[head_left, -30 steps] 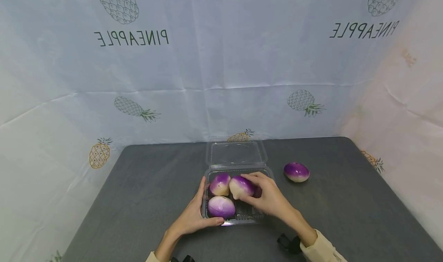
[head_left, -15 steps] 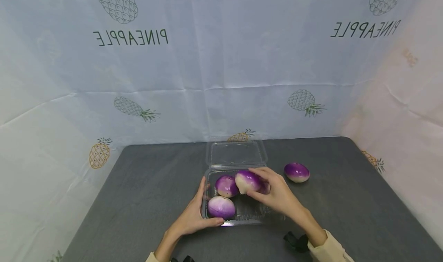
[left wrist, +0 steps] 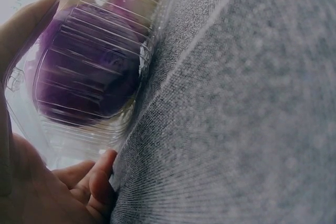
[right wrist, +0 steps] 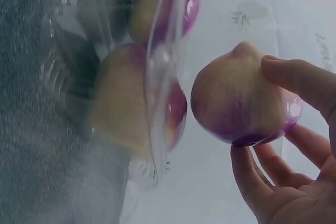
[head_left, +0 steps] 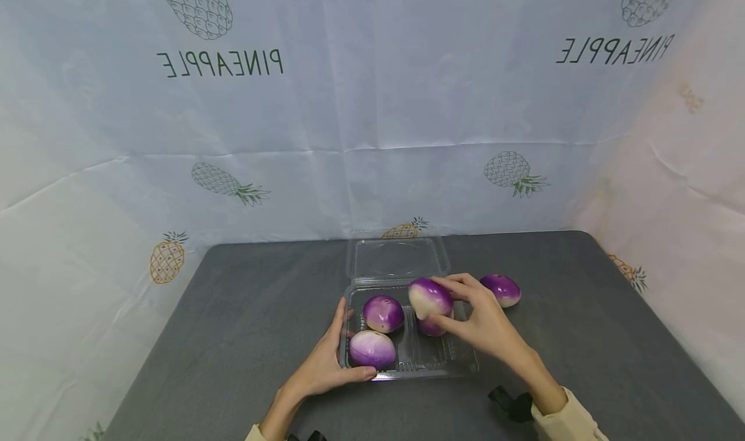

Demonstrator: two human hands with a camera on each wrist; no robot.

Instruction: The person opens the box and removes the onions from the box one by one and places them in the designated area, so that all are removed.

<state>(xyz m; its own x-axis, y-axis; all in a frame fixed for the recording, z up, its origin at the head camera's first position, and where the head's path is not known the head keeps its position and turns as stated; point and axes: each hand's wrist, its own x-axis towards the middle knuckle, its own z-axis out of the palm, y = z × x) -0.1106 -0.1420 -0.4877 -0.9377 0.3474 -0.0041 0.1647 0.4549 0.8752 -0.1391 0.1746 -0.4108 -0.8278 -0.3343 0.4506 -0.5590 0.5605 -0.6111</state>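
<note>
Purple-white turnip (head_left: 429,297) pinched in right hand (head_left: 483,321) over clear clamshell box (head_left: 407,363); left hand (head_left: 326,363) grips box edge, best lift straight, box steadied.

This looks like a staged recording booth rather than a lived-in room. A dark grey table (head_left: 582,337) stands boxed in on three sides by a pale sheet backdrop (head_left: 372,105), creased from folding and printed with pineapples and mirrored "PINEAPPLE" lettering. The sheet hangs right behind the table and closes in along both its sides, hiding whatever room lies beyond.
</note>
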